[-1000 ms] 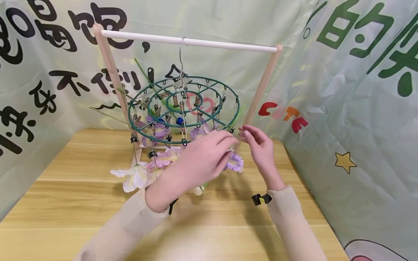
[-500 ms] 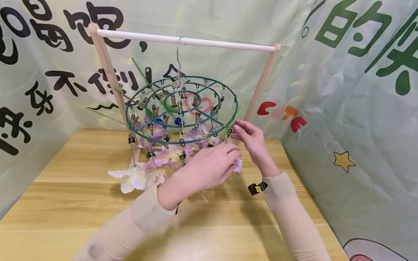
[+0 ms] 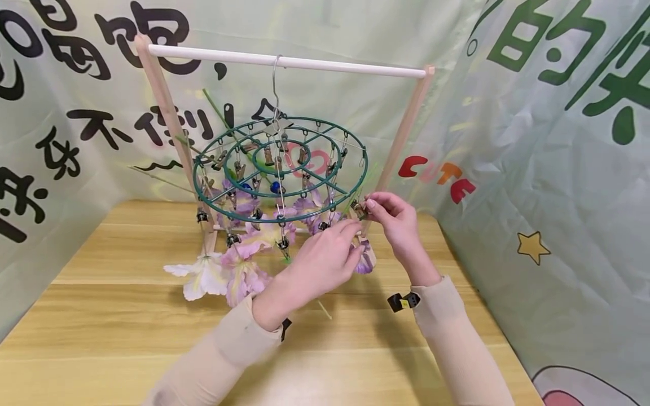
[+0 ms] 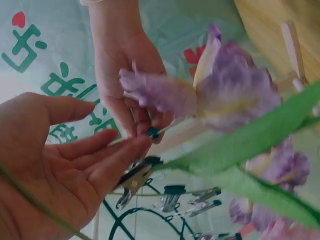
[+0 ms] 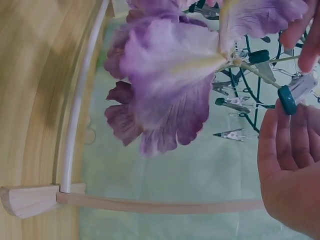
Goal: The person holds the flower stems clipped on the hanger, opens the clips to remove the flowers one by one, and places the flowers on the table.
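Evidently, right hand (image 3: 398, 223): clip (image 5: 287, 100) pinched beside hanger (image 3: 274, 195).
Left hand (image 3: 325, 255): fingers extended, nothing gripped.
Flower (image 5: 172, 65): might be dropped by slackened clip.

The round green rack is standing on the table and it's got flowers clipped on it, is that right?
Not quite: the round green rack isn't standing on the table. It hangs from the white bar by its metal hook, as the head view shows. It does have flowers clipped on it.
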Available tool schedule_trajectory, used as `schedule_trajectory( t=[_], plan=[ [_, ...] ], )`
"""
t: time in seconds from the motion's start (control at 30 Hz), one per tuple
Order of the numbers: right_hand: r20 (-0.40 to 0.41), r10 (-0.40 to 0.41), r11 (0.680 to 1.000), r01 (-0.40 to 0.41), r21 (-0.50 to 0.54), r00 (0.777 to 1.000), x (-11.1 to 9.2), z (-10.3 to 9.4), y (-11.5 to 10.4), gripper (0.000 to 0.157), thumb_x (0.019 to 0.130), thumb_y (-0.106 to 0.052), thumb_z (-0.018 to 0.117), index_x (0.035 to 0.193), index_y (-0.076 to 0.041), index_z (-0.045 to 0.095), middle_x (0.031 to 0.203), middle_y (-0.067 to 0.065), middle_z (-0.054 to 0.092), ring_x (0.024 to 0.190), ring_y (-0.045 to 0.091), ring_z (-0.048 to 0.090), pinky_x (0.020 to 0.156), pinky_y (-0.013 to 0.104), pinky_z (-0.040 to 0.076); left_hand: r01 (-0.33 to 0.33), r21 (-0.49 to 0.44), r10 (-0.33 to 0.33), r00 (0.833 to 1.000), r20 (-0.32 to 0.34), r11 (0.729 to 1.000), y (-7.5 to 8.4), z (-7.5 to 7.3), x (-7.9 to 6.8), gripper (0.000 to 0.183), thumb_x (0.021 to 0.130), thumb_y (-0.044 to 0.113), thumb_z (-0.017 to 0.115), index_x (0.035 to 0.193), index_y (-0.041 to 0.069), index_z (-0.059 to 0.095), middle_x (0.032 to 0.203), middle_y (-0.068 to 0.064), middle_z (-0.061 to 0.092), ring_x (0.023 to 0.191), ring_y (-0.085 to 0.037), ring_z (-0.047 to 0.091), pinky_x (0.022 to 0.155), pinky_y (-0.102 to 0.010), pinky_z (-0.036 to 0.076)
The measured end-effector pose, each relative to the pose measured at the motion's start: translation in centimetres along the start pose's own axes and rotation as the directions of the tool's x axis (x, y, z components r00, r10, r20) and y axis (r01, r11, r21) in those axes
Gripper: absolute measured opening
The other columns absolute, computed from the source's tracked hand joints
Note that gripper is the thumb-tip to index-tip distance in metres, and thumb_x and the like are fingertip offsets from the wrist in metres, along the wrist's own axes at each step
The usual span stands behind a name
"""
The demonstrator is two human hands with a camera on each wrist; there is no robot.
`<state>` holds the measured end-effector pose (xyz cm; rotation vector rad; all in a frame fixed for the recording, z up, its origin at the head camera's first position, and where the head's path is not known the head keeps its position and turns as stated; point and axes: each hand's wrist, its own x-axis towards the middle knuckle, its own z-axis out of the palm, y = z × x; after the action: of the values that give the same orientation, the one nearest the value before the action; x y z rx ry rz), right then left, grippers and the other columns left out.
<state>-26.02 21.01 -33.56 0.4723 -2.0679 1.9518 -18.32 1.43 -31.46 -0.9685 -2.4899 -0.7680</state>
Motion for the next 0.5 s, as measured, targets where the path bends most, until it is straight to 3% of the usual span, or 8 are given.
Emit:
schedule_trajectory(
  t=[0.07, 0.17, 0.27, 0.33, 0.43, 0.5],
  plan=[
    [-0.015, -0.007, 1.0, 0.007, 0.004, 1.0, -0.3, 0.0, -0.1, 0.006, 0.102, -0.006, 0.066, 0.106, -0.008, 0.071, 0.101, -0.002, 0.074, 0.092, 0.012, 0.071, 0.083, 0.027, 0.063, 0.061, -0.043, -0.061, 0.998, -0.014, 0.997, 0.1, 0.3, 0.1, 0.045, 0.101, 0.019, 0.067, 0.138, -0.006, 0.059, 0.143, -0.022, 0.06, 0.125, -0.036, 0.064, 0.098, -0.043, 0.059],
    [-0.03, -0.025, 1.0, 0.026, 0.017, 0.999, -0.5, 0.0, -0.2, 0.006, 0.102, -0.003, 0.064, 0.105, -0.006, 0.069, 0.101, -0.001, 0.073, 0.091, 0.011, 0.071, 0.081, 0.027, 0.063, 0.155, -0.091, -0.159, 0.987, -0.038, 0.984, 0.1, 0.8, 0.5, 0.05, 0.102, 0.02, 0.066, 0.142, -0.006, 0.055, 0.144, -0.022, 0.059, 0.118, -0.036, 0.068, 0.096, -0.043, 0.06],
    [-0.044, -0.045, 0.999, 0.046, 0.029, 0.998, -0.6, 0.1, -0.5, 0.006, 0.103, 0.0, 0.062, 0.106, 0.001, 0.067, 0.101, 0.001, 0.072, 0.09, 0.011, 0.07, 0.079, 0.026, 0.063, 0.224, -0.147, -0.234, 0.971, -0.054, 0.963, -0.2, 1.1, 1.0, 0.055, 0.102, 0.021, 0.065, 0.148, -0.006, 0.05, 0.146, -0.023, 0.058, 0.089, -0.03, 0.074, 0.079, -0.039, 0.064],
    [-0.055, -0.054, 0.998, 0.056, 0.029, 0.997, -0.7, 0.1, -0.6, 0.008, 0.102, 0.001, 0.062, 0.107, 0.006, 0.065, 0.102, 0.004, 0.072, 0.089, 0.011, 0.069, 0.078, 0.026, 0.062, 0.245, -0.173, -0.261, 0.963, -0.074, 0.954, -0.4, 1.4, 1.3, 0.056, 0.103, 0.022, 0.064, 0.149, -0.006, 0.049, 0.132, -0.024, 0.067, 0.074, -0.026, 0.07, 0.07, -0.037, 0.063],
    [-0.065, -0.052, 0.998, 0.054, 0.017, 0.997, -0.9, 0.1, -0.8, 0.01, 0.103, 0.001, 0.061, 0.109, 0.009, 0.063, 0.102, 0.005, 0.071, 0.089, 0.012, 0.069, 0.078, 0.026, 0.062, 0.259, -0.227, -0.29, 0.95, -0.115, 0.939, -0.9, 2.0, 1.8, 0.056, 0.104, 0.025, 0.063, 0.15, -0.005, 0.049, 0.121, -0.022, 0.071, 0.079, -0.029, 0.07, 0.074, -0.042, 0.061],
    [-0.068, -0.048, 0.999, 0.049, 0.014, 0.997, -1.0, 0.1, -0.8, 0.01, 0.103, 0.001, 0.061, 0.109, 0.009, 0.063, 0.103, 0.005, 0.071, 0.089, 0.012, 0.069, 0.08, 0.026, 0.062, 0.262, -0.249, -0.305, 0.939, -0.157, 0.933, -1.1, 2.5, 2.1, 0.055, 0.105, 0.028, 0.063, 0.149, -0.002, 0.051, 0.113, -0.019, 0.074, 0.097, -0.032, 0.071, 0.087, -0.046, 0.059]
  ],
)
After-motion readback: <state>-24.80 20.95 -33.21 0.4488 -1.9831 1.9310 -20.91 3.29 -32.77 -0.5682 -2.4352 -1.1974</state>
